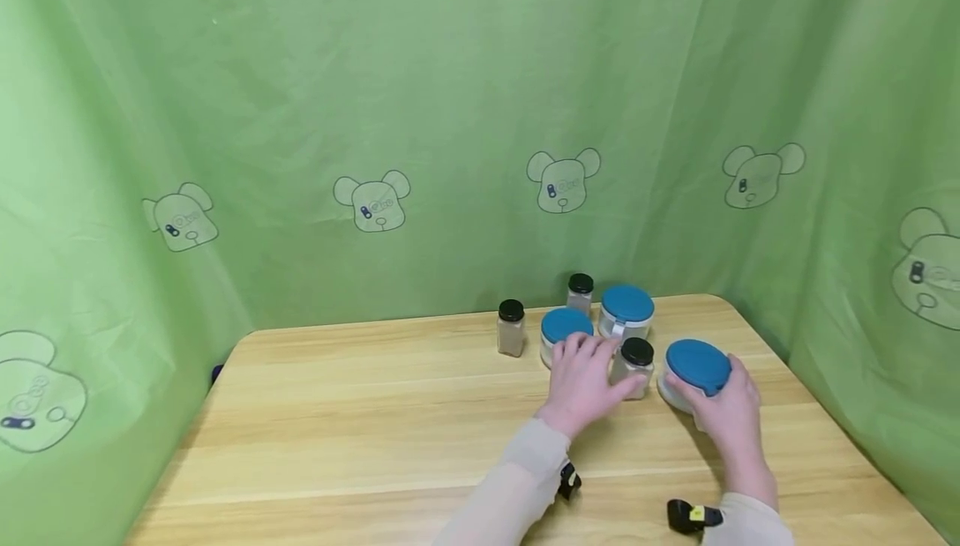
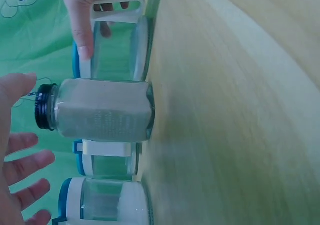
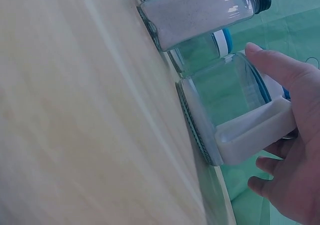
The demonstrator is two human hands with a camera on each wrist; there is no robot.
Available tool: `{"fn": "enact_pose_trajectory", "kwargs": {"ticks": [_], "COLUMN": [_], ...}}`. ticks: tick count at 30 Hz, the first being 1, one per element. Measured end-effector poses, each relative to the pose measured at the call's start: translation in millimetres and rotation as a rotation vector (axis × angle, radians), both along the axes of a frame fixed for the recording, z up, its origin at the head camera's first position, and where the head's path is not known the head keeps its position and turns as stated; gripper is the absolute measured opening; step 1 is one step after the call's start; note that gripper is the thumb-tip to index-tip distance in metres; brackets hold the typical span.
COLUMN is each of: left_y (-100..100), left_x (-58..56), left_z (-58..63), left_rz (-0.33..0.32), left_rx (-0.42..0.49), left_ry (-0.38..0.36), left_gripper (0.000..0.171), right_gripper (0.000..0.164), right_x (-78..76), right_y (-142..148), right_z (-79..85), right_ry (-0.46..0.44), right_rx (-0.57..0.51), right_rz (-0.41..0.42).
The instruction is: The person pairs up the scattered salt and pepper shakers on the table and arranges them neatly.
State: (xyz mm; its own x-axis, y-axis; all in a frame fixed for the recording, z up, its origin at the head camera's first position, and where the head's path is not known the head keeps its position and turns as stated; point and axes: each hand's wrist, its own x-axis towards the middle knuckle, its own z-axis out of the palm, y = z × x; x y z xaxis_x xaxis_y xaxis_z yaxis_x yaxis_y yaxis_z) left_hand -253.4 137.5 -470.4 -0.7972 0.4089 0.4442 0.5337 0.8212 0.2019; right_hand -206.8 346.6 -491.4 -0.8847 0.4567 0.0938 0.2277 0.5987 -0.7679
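My right hand point(image 1: 729, 406) spans a clear glass jar point(image 3: 227, 92) with a blue lid point(image 1: 697, 365), its thumb at the lid's rim and its fingers round the far side. That jar has a white handle point(image 3: 255, 132) and stands on the table. My left hand point(image 1: 583, 383) is beside a square glass jar point(image 2: 105, 110) with a black lid point(image 1: 637, 352), which holds pale powder. In the left wrist view its fingers point(image 2: 30, 167) are spread and apart from this jar. Just behind the left hand stands another blue-lidded jar point(image 1: 566, 325), partly covered by it.
Farther back are a third blue-lidded jar point(image 1: 627, 306) and a black-lidded jar point(image 1: 580, 296). One more black-lidded jar point(image 1: 511, 329) stands to the left. A green curtain point(image 1: 450, 112) surrounds the wooden table point(image 1: 337, 429) at the back and sides.
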Motion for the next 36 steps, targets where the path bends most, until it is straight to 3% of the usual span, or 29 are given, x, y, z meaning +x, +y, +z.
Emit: {"fn": "enact_pose_trajectory", "kwargs": {"ticks": [17,36], "left_y": [21,33], "left_x": [-15.0,-19.5], "left_z": [-10.9,-17.7], "left_rz": [0.079,0.102], "left_rx": [-0.159,-0.173], "left_ry": [0.032,0.034], "left_gripper": [0.069,0.065], "right_gripper": [0.11,0.111], "right_x": [-0.9,-0.5], "right_y": [2,3], "right_z": [-1.8,-3.3], "right_ry": [0.009,0.007], "right_rx": [0.0,-0.006], "right_rz": [0.025,0.031]}}
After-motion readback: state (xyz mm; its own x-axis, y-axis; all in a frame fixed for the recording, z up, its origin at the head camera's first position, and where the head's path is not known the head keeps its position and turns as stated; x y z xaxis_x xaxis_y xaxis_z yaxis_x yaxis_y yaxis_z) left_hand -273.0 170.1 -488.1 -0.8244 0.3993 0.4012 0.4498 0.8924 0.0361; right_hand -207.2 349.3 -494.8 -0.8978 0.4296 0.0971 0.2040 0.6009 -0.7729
